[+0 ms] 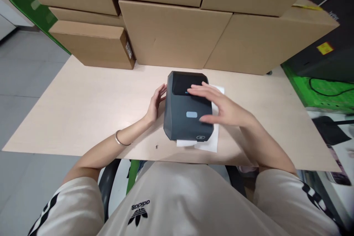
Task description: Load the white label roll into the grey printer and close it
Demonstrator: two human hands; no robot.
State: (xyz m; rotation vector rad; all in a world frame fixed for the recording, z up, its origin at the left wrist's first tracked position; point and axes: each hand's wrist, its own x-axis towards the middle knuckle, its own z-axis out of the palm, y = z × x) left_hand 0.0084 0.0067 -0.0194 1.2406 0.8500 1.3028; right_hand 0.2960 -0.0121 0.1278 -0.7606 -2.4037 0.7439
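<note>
A dark grey label printer (185, 105) stands on the table, with a glossy black panel at its far end and a light blue button on top. From its near edge sticks a strip of white paper (186, 142). My left hand (157, 103) is at the printer's left side, fingers stretched forward and partly hidden behind it; whether they touch cannot be seen. Over the printer's right part hovers or rests my right hand (218, 105), thumb and fingers spread, thumb close to the button. A white sheet (212, 142) lies partly under the printer's right side.
Cardboard boxes (174, 33) are stacked along the table's far edge, and a smaller box (91, 44) stands at the left. A tiny dark scrap (157, 146) lies near the front edge. Dark boxes (323, 48) and a black cable (329, 94) are beyond the table's right side.
</note>
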